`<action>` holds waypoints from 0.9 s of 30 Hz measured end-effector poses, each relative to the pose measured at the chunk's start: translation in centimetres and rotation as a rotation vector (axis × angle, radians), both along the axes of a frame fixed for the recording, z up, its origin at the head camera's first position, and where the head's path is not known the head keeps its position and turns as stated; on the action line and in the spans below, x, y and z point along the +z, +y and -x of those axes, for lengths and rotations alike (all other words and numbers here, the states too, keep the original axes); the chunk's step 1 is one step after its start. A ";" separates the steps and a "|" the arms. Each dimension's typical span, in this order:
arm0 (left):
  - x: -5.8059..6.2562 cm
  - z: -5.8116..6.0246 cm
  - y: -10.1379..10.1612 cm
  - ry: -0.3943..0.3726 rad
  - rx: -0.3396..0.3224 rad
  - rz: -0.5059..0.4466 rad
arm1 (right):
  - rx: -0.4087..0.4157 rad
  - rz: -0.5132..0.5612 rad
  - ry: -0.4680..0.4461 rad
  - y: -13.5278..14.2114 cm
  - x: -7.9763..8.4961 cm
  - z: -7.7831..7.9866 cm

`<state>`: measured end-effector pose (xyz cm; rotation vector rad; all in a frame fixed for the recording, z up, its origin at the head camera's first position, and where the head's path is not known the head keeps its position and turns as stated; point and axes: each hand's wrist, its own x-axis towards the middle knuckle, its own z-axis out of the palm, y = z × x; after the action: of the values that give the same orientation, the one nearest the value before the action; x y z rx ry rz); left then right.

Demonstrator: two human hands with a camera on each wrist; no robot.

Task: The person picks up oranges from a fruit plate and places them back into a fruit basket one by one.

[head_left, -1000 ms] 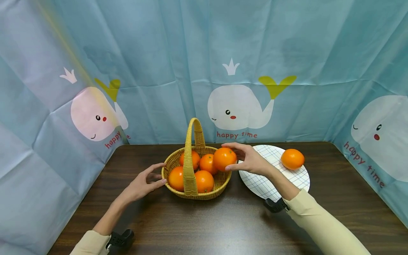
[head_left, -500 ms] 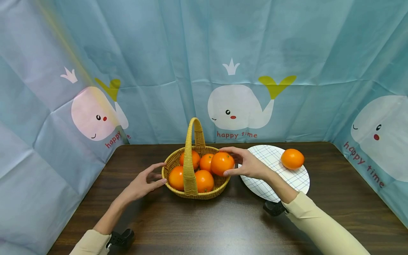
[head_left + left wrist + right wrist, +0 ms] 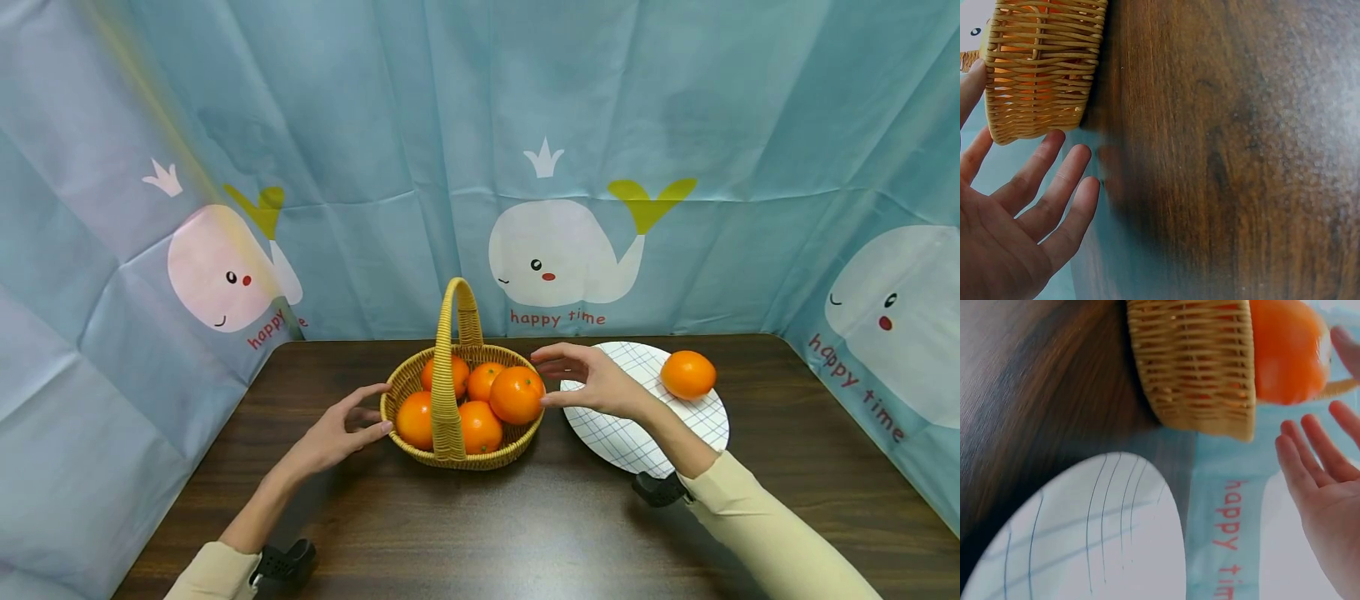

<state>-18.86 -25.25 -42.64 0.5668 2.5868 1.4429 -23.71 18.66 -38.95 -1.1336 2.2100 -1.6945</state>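
Observation:
A yellow wicker basket (image 3: pixel 514 450) with a tall arched handle holds several oranges (image 3: pixel 482 427). On its left side my left hand (image 3: pixel 330 437) rests its thumb and index fingertip at the rim. The other fingers of that left hand (image 3: pixel 1029 225) are spread beside the woven wall. My right hand (image 3: pixel 596 383) is at the basket's right side, fingers extended and holding nothing. Its thumb tip overlaps the edge of the rightmost orange (image 3: pixel 517 395), which lies on top near the rim. In the right wrist view a gap shows between the fingers and that orange (image 3: pixel 1288 353).
A white plate (image 3: pixel 611 433) with blue crossing lines stands right of the basket, partly behind the right forearm. One more orange (image 3: pixel 688 375) lies on it. The dark wooden table (image 3: pixel 480 533) is backed by a light blue curtain (image 3: pixel 375 167) with whale prints.
My right hand has lowered the orange into the basket's right side and let go of it, then drawn slightly back to the right. My left hand has stayed at the rim.

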 end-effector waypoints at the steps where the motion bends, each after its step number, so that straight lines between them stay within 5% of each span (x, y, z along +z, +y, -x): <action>1: 0.0 0.0 0.0 0.000 0.004 0.000 | -0.019 -0.001 0.000 0.3 0.0 0.0; 20: 0.1 0.0 0.0 -0.040 0.005 -0.014 | -0.189 -0.071 0.001 6.6 -1.0 -0.4; 27: 0.3 0.0 0.1 -0.046 0.011 0.001 | -0.262 -0.075 0.029 9.7 0.3 -0.8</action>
<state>-18.82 -25.20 -42.35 0.5138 2.5590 1.4402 -22.90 28.38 -38.70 -0.8884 2.5111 -1.6778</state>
